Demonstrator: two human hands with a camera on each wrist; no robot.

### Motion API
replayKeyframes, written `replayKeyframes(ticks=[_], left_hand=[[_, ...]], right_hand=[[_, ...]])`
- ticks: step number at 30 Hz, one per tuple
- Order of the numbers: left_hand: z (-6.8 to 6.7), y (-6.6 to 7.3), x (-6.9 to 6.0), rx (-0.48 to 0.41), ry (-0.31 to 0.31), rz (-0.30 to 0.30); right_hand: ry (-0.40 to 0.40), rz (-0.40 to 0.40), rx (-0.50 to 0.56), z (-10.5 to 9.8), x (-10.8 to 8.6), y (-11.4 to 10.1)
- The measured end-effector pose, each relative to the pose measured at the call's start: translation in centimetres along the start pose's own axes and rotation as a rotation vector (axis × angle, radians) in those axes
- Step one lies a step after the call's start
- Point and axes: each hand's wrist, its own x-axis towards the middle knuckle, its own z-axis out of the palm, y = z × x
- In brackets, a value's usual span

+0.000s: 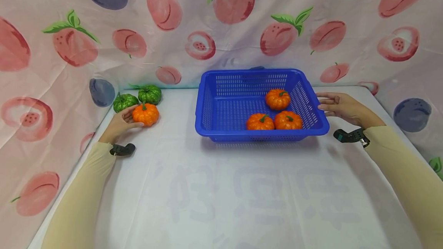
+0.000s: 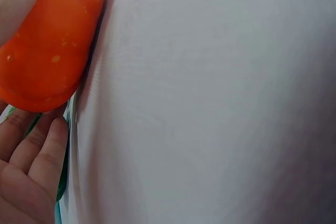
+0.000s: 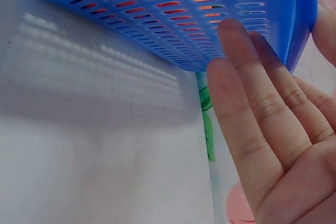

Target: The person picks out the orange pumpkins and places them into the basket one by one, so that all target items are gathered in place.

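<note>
My left hand (image 1: 121,124) holds an orange pumpkin (image 1: 145,114) at the table's left side. In the left wrist view the thumb (image 2: 18,3) lies on the pumpkin's skin and the fingers (image 2: 47,156) reach round its far side. Two green pumpkins (image 1: 150,94) sit just behind it. A blue slotted basket (image 1: 257,133) stands right of centre, with three orange pumpkins (image 1: 278,99) in its right part. Beside the basket's right end is my right hand (image 1: 340,107). Its straight, slightly spread fingers (image 3: 268,103) reach under the rim at the slotted wall, the thumb outside the rim.
A white cloth with faint printed marks covers the table (image 1: 221,187). Fruit-patterned curtain (image 1: 242,49) hangs behind the table and along its sides. Each wrist wears a small black camera mount (image 1: 351,136).
</note>
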Motion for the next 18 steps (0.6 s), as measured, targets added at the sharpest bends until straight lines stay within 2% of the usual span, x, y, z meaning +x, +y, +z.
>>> replayKeyframes(ticks=[11, 18], left_hand=[[-0.07, 0.0, 0.04, -0.002, 0.0, 0.02], [-0.05, -0.02, -0.05, 0.021, 0.011, 0.004]], right_hand=[[-0.006, -0.013, 0.004, 0.0, 0.02, 0.04], [-0.002, -0.011, 0.005, 0.04, 0.03, 0.04]])
